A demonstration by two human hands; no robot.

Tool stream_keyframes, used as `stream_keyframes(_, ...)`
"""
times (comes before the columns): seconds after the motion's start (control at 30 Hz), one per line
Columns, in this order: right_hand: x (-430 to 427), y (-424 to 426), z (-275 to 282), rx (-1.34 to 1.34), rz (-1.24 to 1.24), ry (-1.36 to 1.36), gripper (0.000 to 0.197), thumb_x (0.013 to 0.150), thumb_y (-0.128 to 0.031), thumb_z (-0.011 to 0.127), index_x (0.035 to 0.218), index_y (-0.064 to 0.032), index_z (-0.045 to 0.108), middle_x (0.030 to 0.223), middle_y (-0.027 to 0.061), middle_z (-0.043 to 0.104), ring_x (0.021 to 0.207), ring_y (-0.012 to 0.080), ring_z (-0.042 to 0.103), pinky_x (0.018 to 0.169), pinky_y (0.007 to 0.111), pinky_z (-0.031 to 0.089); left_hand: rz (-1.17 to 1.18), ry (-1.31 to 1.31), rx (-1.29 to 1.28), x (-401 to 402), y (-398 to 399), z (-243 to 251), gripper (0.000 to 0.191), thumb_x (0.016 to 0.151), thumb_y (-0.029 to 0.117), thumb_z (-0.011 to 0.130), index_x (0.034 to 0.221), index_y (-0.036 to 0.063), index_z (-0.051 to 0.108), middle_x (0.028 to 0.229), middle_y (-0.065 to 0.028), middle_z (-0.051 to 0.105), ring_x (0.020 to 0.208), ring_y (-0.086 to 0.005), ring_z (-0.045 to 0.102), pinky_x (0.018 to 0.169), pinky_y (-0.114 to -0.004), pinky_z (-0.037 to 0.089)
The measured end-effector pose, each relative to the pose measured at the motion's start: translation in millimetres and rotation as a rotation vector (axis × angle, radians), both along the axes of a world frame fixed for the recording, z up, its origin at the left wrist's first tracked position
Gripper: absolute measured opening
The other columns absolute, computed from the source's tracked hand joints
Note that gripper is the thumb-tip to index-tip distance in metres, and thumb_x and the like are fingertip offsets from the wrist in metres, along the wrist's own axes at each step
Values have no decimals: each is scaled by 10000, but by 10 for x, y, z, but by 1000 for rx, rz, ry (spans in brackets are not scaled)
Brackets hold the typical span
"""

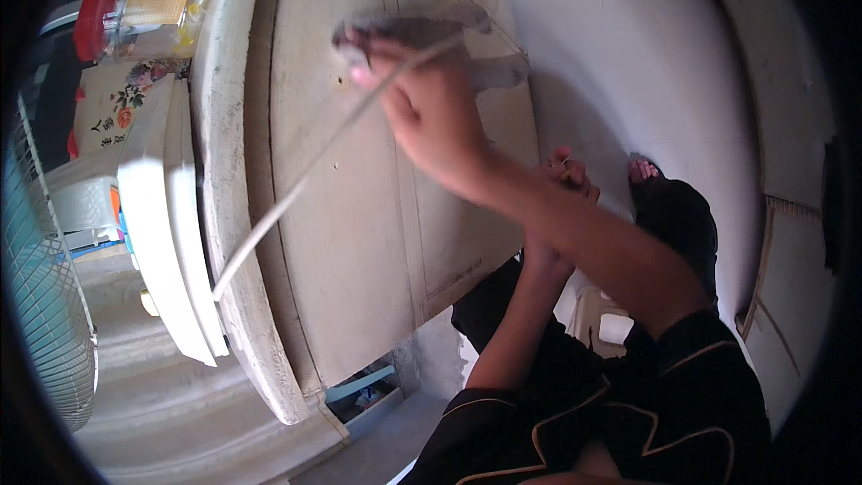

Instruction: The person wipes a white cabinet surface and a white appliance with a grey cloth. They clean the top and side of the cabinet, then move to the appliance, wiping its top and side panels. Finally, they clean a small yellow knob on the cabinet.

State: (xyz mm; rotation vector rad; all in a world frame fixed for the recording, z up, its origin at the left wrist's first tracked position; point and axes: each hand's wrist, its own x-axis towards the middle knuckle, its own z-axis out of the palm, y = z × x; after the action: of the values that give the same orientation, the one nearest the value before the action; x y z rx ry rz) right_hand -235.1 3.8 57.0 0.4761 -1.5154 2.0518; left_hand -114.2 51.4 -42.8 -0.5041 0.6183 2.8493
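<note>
My right hand (pixel 431 94) is blurred, raised in front of a pale cabinet door (pixel 343 215). Its fingers are bent around a small pale and pink spot, which may be a fingertip or a small item. Dark grey blurred shapes lie just beyond it; cloth or shadow, I cannot tell. A thin whitish cord or strip (pixel 296 188) runs from the worktop edge up across this hand. My left hand (pixel 569 175) is lower and to the right, partly behind my right forearm, with its fingers curled. What it holds, if anything, is hidden.
On the worktop (pixel 232 148) at the left are a red-lidded clear plastic jar (pixel 151 7), a flower-printed box (pixel 108 108), white containers (pixel 161 215) and a wire-guarded fan (pixel 50 296). A light blue-edged bin (pixel 374 411) stands below. My foot (pixel 643 170) is on the pale floor.
</note>
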Motion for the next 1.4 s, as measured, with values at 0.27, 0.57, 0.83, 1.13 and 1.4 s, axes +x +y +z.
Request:
stream_keyframes(0.27,-498,203,36,106,12,-105,181,897,-75,520,999,-40,666,909,176,662,706,292,638,614,336,465,147,-317,-209,-92,296,476,340,961,208,450,1249,35,399,904,-55,548,777,-165,548,753,-314,466)
stream_keyframes(0.57,-461,202,20,-9,22,-14,260,812,39,505,1025,-15,644,1042,202,639,906,326,646,764,417,514,124,-245,-178,-88,249,394,386,951,214,481,1283,49,372,995,-87,513,859,-168,515,781,-328,453)
stream_keyframes(0.83,-210,203,94,-23,40,32,237,834,38,515,1035,-3,634,903,180,653,721,290,622,633,344,481,200,-373,-186,-159,352,568,301,888,168,521,1159,48,471,797,-53,511,676,-156,456,655,-302,404)
stream_keyframes(1.13,-367,223,149,41,99,-63,162,851,-17,515,987,-22,604,834,178,639,690,318,640,603,426,506,243,-413,-208,-169,385,654,279,864,137,525,1123,44,479,740,-57,495,627,-154,444,624,-307,388)
stream_keyframes(1.4,243,77,405,-232,168,174,256,805,56,561,1045,-9,622,1246,167,564,1191,265,531,1016,385,427,137,-206,-106,-210,74,211,231,840,124,544,1057,47,527,731,-60,500,627,-154,454,621,-311,389)
